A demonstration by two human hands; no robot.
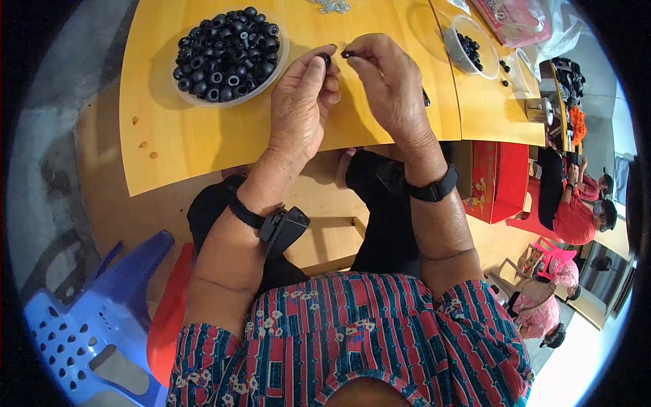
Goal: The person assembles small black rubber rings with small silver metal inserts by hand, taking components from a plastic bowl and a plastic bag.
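My left hand (303,102) is closed over the yellow table, thumb and fingers pinching a round black plastic piece (325,61). Close beside it, my right hand (388,81) pinches a smaller black part (348,53) between thumb and forefinger. A narrow gap separates the two parts. To the left of my hands stands a clear round tub (279,68) heaped with hollow black plastic pieces (227,57). Beyond my hands, at the far edge of view, lies a small pile of shiny metal bits (332,6).
A second clear tub (453,51) at the right holds small black parts (469,53). Past it are a pink package (508,20) and a metal cup (539,110). Below the table's right side sits a red box (498,180). A blue plastic stool (88,332) stands left; other people (576,220) sit far right.
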